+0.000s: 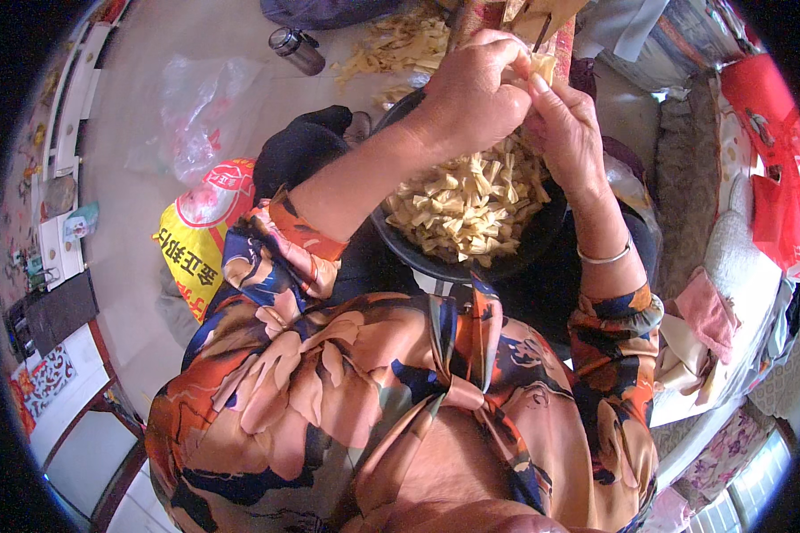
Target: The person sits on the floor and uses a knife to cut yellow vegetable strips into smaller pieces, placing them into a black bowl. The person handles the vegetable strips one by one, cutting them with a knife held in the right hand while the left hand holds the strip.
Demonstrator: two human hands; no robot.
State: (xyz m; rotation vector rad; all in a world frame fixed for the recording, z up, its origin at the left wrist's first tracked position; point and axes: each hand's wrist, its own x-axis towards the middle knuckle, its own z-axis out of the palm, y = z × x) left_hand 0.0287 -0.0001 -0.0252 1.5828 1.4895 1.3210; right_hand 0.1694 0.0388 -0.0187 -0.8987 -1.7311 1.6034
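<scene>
My right hand (567, 123) pinches a pale yellow strip (543, 66) between thumb and fingers. Curled against the same strip is my left hand (483, 90), gripping at its left side; its fingertips are partly hidden. Both hands meet above the far rim of a dark round basin (400, 256) that rests at my lap. Many knotted pale yellow strips (473, 200) are heaped inside it. Just beyond the hands stands a wooden piece (540, 23) with a dark slot or thin bar.
Loose yellow strips (400, 46) are spread on the floor ahead, near a metal flask (297, 50). Left of me lie a clear plastic bag (200, 113) and a yellow-red printed bag (193, 246). On the right are a red bag (777, 220) and a pink cloth (707, 313).
</scene>
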